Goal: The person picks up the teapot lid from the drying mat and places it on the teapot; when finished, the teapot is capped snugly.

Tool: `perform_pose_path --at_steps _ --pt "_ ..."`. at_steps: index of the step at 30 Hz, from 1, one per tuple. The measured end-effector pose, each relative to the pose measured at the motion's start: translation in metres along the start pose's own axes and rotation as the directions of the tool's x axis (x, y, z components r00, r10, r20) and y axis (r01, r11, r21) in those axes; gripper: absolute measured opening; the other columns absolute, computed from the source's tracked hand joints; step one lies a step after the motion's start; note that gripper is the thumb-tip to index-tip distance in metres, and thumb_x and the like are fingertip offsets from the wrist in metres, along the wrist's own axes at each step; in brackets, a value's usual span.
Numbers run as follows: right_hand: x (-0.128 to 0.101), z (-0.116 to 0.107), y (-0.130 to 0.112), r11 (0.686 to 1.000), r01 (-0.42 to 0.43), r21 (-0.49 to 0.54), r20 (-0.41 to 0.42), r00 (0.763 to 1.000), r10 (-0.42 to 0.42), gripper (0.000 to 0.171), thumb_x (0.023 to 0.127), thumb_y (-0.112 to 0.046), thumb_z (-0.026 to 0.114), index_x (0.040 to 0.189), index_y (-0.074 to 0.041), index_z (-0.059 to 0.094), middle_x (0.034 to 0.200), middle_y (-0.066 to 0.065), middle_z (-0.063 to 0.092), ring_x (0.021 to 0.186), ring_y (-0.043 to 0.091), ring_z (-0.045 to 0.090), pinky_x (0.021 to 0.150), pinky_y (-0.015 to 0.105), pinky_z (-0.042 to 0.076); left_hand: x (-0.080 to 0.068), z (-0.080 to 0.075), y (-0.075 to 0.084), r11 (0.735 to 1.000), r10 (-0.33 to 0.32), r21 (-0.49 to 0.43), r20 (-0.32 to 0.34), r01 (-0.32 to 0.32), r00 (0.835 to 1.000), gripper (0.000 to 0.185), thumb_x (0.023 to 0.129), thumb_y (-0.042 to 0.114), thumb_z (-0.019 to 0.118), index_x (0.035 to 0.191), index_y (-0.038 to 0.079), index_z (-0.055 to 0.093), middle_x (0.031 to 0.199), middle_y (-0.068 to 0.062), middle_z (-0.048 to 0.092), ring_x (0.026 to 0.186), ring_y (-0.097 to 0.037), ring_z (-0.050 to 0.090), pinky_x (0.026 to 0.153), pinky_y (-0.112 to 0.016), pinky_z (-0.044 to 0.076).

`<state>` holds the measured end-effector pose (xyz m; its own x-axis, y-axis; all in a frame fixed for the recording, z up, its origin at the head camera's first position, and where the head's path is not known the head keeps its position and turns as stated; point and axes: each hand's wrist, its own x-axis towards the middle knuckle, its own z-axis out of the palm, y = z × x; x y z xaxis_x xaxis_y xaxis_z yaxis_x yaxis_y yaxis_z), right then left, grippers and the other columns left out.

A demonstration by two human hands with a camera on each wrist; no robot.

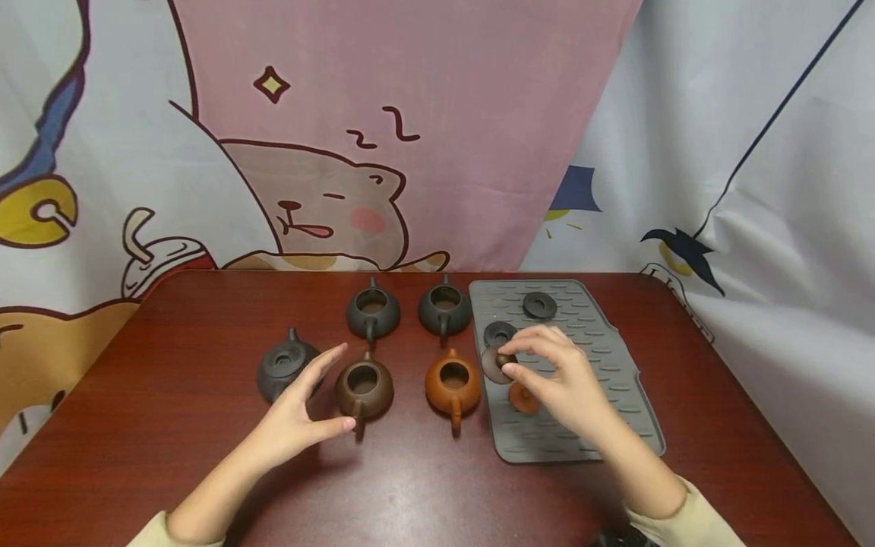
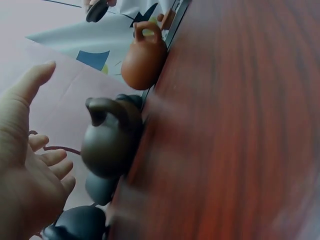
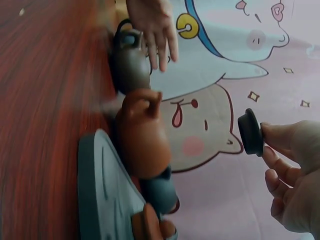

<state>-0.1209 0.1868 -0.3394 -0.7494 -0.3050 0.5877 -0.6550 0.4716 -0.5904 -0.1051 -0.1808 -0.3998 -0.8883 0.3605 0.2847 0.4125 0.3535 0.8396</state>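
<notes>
Five small teapots are standing on the red-brown table, with a grey ribbed mat lying to their right. Two dark pots are sitting in the back row: one on the left, one beside the mat's edge. In front, a dark lidded pot is standing furthest left, then a brown open pot, then an orange open pot just beside the mat.

The mat is holding loose lids: a dark lid near its far end, another dark lid closer in, and an orange lid partly hidden under the right hand.

The right hand is pinching a brown lid by its knob between thumb and fingertips, holding it over the mat's left edge, close to the orange pot. The right wrist view is showing this lid edge-on, lifted, with the thumb and fingers curled about it.

The left hand is hovering open, fingers straight and thumb spread, holding nothing, between the lidded pot and the brown pot. Whether it is touching either is unclear.

Both wrist views are blurring along the table surface, and a cartoon-printed cloth is hanging behind the table.
</notes>
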Motion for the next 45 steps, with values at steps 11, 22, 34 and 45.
perform_pose_path --at_steps 11,22,34,45 --pt "0.012 0.022 -0.017 0.997 -0.003 0.071 0.084 0.996 -0.003 0.023 0.079 -0.008 0.078 0.098 -0.019 0.073 0.099 -0.009 0.064 0.097 0.014 0.053 0.086 0.035 0.041 -0.001 0.015 -0.014 0.995 -0.093 0.038 0.034 0.091 0.995 0.097 0.074 0.027 0.084 0.150 0.009 0.027 0.152 -0.010 0.028 0.137 -0.031 0.026 0.106 -0.054 0.023" --pt "0.023 0.044 -0.028 0.992 0.024 0.127 0.111 0.993 -0.038 0.020 0.079 -0.009 0.079 0.096 -0.017 0.073 0.098 -0.009 0.064 0.093 0.014 0.052 0.081 0.036 0.040 -0.003 0.017 -0.022 0.989 -0.150 0.014 0.042 0.150 0.988 0.096 0.075 0.028 0.083 0.150 0.009 0.026 0.148 -0.017 0.034 0.135 -0.038 0.030 0.103 -0.061 0.023" --pt "0.038 0.066 -0.036 0.983 0.058 0.173 0.154 0.984 -0.085 0.016 0.081 -0.011 0.077 0.097 -0.014 0.073 0.099 -0.008 0.063 0.090 0.018 0.052 0.078 0.034 0.044 -0.003 0.017 -0.025 0.984 -0.177 0.002 0.043 0.177 0.983 0.099 0.074 0.028 0.083 0.151 0.008 0.024 0.150 -0.015 0.033 0.136 -0.039 0.028 0.103 -0.062 0.022" --pt "0.049 0.092 -0.040 0.990 0.030 0.139 0.198 0.979 -0.058 0.015 0.083 -0.014 0.076 0.097 -0.016 0.073 0.098 -0.012 0.062 0.096 0.010 0.055 0.100 0.042 0.031 -0.003 0.017 -0.026 0.983 -0.185 -0.013 0.047 0.185 0.982 0.099 0.073 0.026 0.084 0.150 0.007 0.024 0.149 -0.015 0.034 0.136 -0.038 0.028 0.104 -0.062 0.022"
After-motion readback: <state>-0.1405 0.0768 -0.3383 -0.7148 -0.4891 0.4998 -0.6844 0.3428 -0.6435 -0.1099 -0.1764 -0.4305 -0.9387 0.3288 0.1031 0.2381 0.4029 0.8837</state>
